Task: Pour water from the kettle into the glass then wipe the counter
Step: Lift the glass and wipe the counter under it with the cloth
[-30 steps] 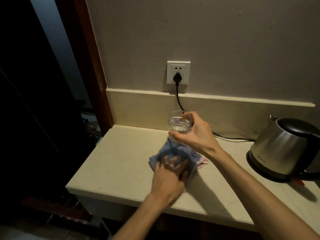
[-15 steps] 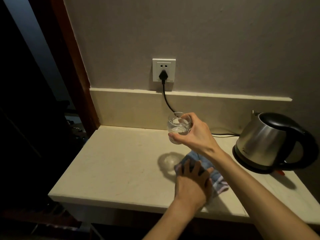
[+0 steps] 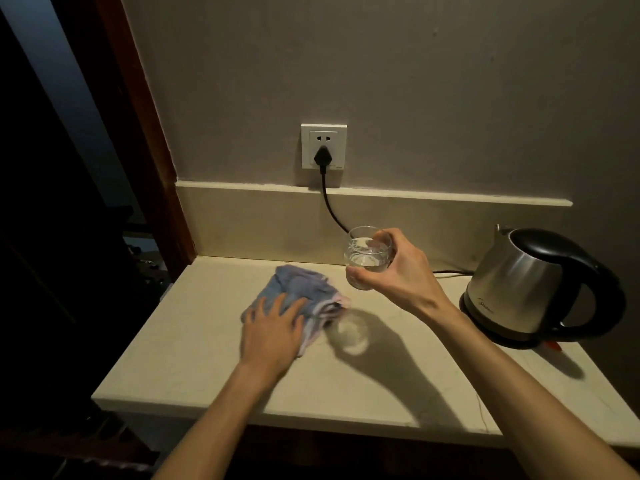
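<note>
My right hand [image 3: 401,271] holds a clear glass [image 3: 366,258] with water in it, lifted above the cream counter [image 3: 194,368]; its shadow falls on the counter below. My left hand [image 3: 273,330] lies flat, fingers spread, pressing on a crumpled blue cloth [image 3: 301,289] left of the glass, toward the counter's back left. The steel kettle [image 3: 530,289] with a black lid and handle stands on its base at the right, apart from both hands.
A black cord [image 3: 332,213] runs from the wall socket [image 3: 323,145] down behind the glass toward the kettle. The counter ends at a dark drop on the left and at the front edge. A small red tab [image 3: 485,346] shows by the kettle base.
My left hand has slid the cloth from under the glass to the left and toward the back of the counter. The right hand keeps the glass raised in about the same spot.
</note>
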